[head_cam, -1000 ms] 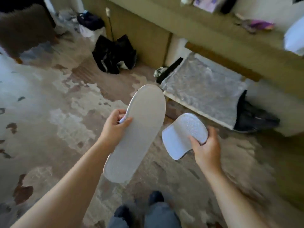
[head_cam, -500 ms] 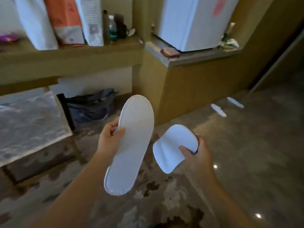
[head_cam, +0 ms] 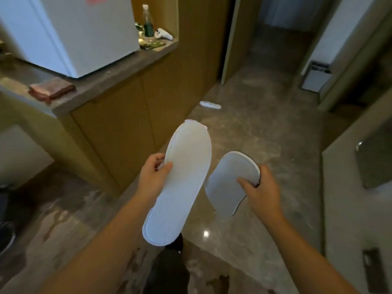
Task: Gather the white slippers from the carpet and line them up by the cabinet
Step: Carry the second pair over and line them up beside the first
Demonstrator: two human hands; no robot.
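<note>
My left hand [head_cam: 153, 177] grips a white slipper [head_cam: 180, 183] by its edge, ribbed sole turned toward me, toe pointing away. My right hand [head_cam: 262, 190] holds a second white slipper [head_cam: 228, 183], bent and seen from its sole side. Both are held at waist height over the shiny stone floor. A third white slipper [head_cam: 210, 105] lies on the floor farther ahead, close to the foot of the wooden cabinet [head_cam: 131, 115]. A white edge just beyond the left slipper's toe may be another slipper, mostly hidden.
A white mini fridge [head_cam: 70, 32], a folded brownish cloth [head_cam: 52, 90] and bottles [head_cam: 147, 22] sit on the cabinet's counter. A corridor opens ahead with a small white bin [head_cam: 316, 77] at the right wall. Patterned carpet [head_cam: 63, 225] lies at lower left; my leg [head_cam: 169, 270] shows below.
The view has swung right from the carpet and shelf to the cabinet and corridor. Both hands keep their slippers. The slippers on the floor ahead look nearer.
</note>
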